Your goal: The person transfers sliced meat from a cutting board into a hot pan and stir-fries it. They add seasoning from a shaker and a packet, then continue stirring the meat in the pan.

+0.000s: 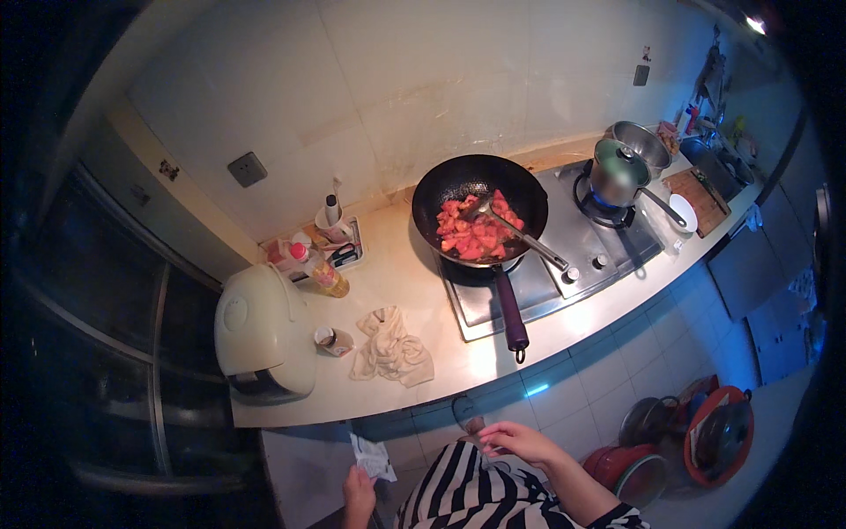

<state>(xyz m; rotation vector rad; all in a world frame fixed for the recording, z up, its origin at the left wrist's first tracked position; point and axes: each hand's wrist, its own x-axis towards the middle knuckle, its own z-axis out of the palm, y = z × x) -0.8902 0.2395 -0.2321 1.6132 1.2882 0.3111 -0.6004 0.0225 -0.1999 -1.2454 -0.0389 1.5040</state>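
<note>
My left hand point(359, 492) grips a small white packet point(372, 457) that bears printing, low in front of the counter's left part. Nothing shows in my right hand point(521, 442), which hovers in front of my striped clothing with its fingers loosely bent. Beyond it, on the left burner, sits a black wok point(429, 211) whose purple handle point(511, 311) points toward me. Chopped red pieces, apparently tomato point(472, 235), lie inside it. A metal spatula point(522, 235) rests with its blade among them and its handle across the rim.
A crumpled cloth point(393, 350), a small jar point(334, 341), an oil bottle point(322, 271) and a rice cooker point(264, 330) stand left of the gas stove point(476, 311). A lidded saucepan point(618, 175) sits over a blue flame. Red basins point(611, 469) are at floor level, right.
</note>
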